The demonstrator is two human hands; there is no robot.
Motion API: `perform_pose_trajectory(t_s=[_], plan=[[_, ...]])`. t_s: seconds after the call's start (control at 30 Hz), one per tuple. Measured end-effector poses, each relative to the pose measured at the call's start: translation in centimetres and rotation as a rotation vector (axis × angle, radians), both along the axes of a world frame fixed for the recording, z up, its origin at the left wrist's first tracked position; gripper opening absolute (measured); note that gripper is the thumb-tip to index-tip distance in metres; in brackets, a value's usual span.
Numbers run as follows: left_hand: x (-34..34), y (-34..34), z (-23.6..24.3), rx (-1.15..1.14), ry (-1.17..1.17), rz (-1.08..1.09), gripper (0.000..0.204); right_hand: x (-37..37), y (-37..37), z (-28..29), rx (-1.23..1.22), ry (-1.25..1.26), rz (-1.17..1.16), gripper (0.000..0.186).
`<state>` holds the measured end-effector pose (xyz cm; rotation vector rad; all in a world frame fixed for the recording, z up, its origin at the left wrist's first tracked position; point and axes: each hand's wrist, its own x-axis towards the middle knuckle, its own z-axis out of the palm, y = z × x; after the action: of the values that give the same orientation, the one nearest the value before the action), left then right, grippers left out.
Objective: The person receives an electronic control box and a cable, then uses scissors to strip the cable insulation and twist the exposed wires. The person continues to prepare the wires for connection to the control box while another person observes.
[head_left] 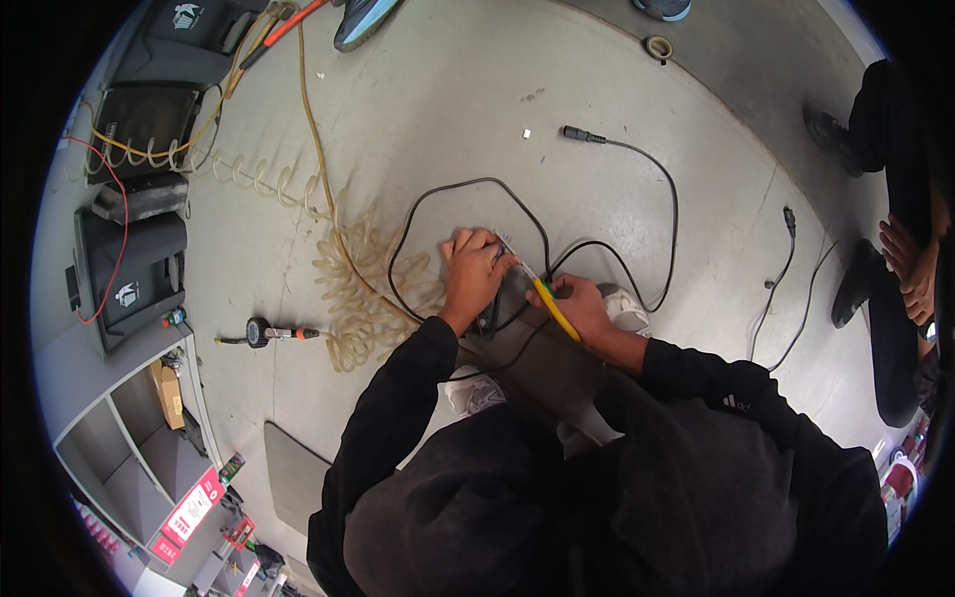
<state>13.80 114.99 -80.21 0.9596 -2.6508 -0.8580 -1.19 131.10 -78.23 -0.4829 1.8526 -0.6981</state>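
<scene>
My right hand (pixel 585 306) is closed around a hand tool with a yellow handle (pixel 555 310), a touch of green beside it and a long, narrow, pale front. The tool slants up and left to the fingers of my left hand (pixel 470 274). That hand is closed over a small dark piece, mostly hidden under the fingers, so I cannot make out its kind. A black cable (pixel 477 182) loops on the floor around both hands. One length of it ends in a black plug-like connector (pixel 582 134) farther ahead.
Coiled clear air hose (pixel 363 289) lies left of my hands, with an inflator gauge (pixel 261 332). Another black cable (pixel 793 249) lies at right, near a standing person's shoes (pixel 854 284). A tape roll (pixel 659 48) sits far ahead. Dark cases (pixel 129 274) and a shelf (pixel 129 438) line the left.
</scene>
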Motion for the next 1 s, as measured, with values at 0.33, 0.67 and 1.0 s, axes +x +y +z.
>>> perform_pose_trajectory(t_s=[0.33,0.67,1.0], plan=[[-0.1,0.1,-0.2,-0.032,0.021,0.007,0.03,1.0,0.6,-1.3,-0.002,-0.042,-0.064,0.044],[-0.2,0.2,-0.1,-0.003,0.003,0.012,0.034,1.4,1.0,-2.6,-0.007,-0.147,-0.118,0.041],[-0.2,0.1,-0.5,-0.047,-0.002,0.028,0.034,1.8,0.8,-1.5,0.004,-0.182,-0.195,0.052]])
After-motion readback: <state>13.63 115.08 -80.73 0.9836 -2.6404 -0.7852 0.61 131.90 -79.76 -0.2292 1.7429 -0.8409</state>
